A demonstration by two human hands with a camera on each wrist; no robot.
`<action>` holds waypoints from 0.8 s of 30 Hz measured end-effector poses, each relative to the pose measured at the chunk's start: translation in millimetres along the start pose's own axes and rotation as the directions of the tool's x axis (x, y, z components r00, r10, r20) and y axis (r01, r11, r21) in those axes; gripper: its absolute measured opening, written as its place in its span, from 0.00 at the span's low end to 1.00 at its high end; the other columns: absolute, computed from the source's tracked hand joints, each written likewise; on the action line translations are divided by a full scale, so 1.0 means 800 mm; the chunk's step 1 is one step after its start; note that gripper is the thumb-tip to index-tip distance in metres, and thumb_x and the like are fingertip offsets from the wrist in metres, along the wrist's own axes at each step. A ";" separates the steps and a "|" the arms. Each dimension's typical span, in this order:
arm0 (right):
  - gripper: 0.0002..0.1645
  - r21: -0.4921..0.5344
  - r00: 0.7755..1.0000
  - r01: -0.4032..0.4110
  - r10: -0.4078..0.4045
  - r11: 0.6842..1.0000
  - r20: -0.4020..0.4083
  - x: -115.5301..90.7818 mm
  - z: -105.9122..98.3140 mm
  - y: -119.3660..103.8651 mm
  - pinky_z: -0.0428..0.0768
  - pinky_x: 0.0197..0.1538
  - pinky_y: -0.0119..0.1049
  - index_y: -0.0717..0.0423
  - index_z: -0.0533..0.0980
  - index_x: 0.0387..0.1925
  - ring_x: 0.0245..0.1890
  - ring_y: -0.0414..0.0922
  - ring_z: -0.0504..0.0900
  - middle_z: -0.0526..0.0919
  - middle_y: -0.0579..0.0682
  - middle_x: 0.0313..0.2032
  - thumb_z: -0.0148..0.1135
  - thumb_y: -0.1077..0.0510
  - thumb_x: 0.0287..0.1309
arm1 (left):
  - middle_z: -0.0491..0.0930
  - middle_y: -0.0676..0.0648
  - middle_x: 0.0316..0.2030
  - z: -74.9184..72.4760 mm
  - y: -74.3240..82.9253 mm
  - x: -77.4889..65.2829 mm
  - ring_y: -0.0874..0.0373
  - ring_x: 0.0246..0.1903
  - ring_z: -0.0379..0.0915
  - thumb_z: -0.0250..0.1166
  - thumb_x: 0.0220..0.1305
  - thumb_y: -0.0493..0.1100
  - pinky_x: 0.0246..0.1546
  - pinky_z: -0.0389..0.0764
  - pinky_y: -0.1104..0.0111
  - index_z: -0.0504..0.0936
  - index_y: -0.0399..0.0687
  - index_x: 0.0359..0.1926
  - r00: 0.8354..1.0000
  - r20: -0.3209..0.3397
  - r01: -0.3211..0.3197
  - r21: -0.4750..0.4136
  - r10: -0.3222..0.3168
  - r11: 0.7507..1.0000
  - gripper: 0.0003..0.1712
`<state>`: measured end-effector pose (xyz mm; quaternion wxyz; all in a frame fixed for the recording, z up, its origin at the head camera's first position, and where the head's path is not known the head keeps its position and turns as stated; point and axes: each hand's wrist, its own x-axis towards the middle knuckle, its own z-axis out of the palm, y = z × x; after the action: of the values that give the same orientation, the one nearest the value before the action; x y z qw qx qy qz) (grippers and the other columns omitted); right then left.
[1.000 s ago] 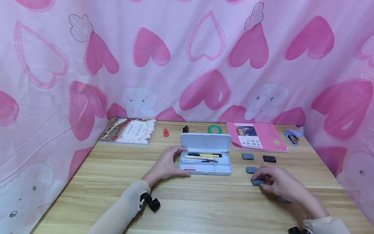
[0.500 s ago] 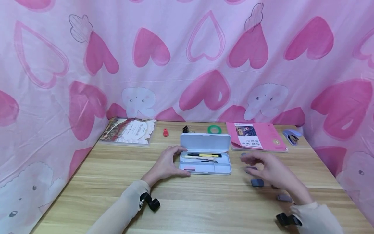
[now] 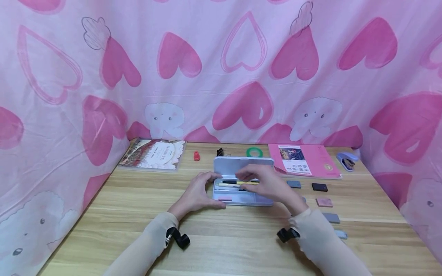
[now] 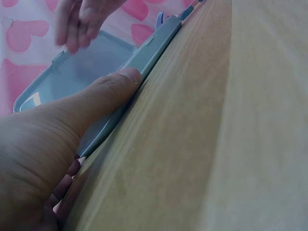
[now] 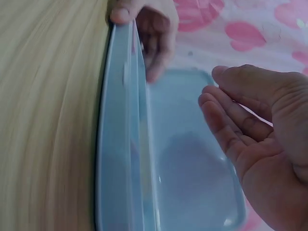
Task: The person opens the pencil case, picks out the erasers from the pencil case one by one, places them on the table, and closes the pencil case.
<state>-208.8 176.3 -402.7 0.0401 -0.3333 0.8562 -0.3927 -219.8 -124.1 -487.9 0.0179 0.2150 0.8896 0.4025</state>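
Note:
A light blue pencil case lies open on the table, lid raised at the back. My left hand holds its left end, thumb at the front edge and fingers behind; the left wrist view shows the thumb on its side. Over the tray hovers my right hand, fingers loosely bent. In the right wrist view that hand has nothing between thumb and fingertips. Inside the case lie a cream pen, a yellow and black pen and a pink strip; my right hand partly covers the pens.
Right of the case lie small blocks like erasers: blue-grey, black, pink, grey, light blue. Behind are a pink book, stapler, green tape roll, binder clip, red object and booklet.
My right hand has let go of a blue-grey block on the right side of the table and moved left over the pencil case. My left hand has stayed on the case.

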 end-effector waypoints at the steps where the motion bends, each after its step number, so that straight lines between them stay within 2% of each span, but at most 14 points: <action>1: 0.23 -0.003 1.000 0.010 -0.010 1.000 0.018 0.008 0.005 -0.003 0.89 0.64 0.45 0.57 0.86 0.64 0.55 0.50 0.91 0.91 0.52 0.57 0.77 0.63 0.70 | 0.80 0.55 0.70 0.000 0.000 0.001 0.53 0.71 0.72 0.91 0.40 0.71 0.77 0.73 0.48 0.81 0.63 0.71 1.000 -0.001 -0.005 0.001 0.005 1.000 0.57; 6: 0.20 -0.032 0.992 0.027 -0.022 0.999 0.128 0.032 0.031 -0.011 0.89 0.60 0.38 0.59 0.87 0.62 0.52 0.43 0.91 0.92 0.52 0.54 0.76 0.64 0.70 | 0.80 0.56 0.68 0.001 0.000 0.003 0.55 0.68 0.72 0.92 0.38 0.71 0.75 0.74 0.51 0.81 0.61 0.72 1.000 -0.011 -0.019 0.025 0.020 1.000 0.59; 11: 0.17 -0.051 0.978 0.024 -0.013 0.998 0.207 0.038 0.050 -0.011 0.90 0.57 0.36 0.55 0.89 0.58 0.48 0.37 0.89 0.93 0.48 0.50 0.75 0.65 0.71 | 0.80 0.56 0.69 0.000 0.001 0.003 0.55 0.68 0.72 0.93 0.38 0.70 0.75 0.74 0.51 0.81 0.62 0.71 1.000 -0.015 -0.013 0.013 0.014 1.000 0.58; 18: 0.13 -0.073 0.975 0.013 0.004 0.997 0.222 0.037 0.060 -0.009 0.88 0.58 0.36 0.48 0.92 0.54 0.47 0.36 0.87 0.93 0.38 0.46 0.73 0.64 0.74 | 0.81 0.56 0.67 0.000 0.002 0.002 0.57 0.65 0.72 0.93 0.38 0.69 0.72 0.76 0.53 0.81 0.60 0.71 1.000 -0.011 -0.012 0.011 0.012 1.000 0.58; 24: 0.13 -0.113 0.981 0.002 0.020 0.994 0.193 0.034 0.058 -0.012 0.87 0.61 0.41 0.47 0.92 0.54 0.51 0.36 0.86 0.92 0.37 0.48 0.74 0.63 0.73 | 0.81 0.56 0.66 0.001 0.002 0.000 0.57 0.64 0.73 0.93 0.38 0.69 0.72 0.76 0.53 0.82 0.60 0.71 1.000 -0.014 -0.008 0.009 0.008 1.000 0.58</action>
<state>-209.3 125.5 -422.8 0.1062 -0.3679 0.8704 -0.3094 -219.2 -122.7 -487.2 0.0089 0.2160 0.8906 0.4000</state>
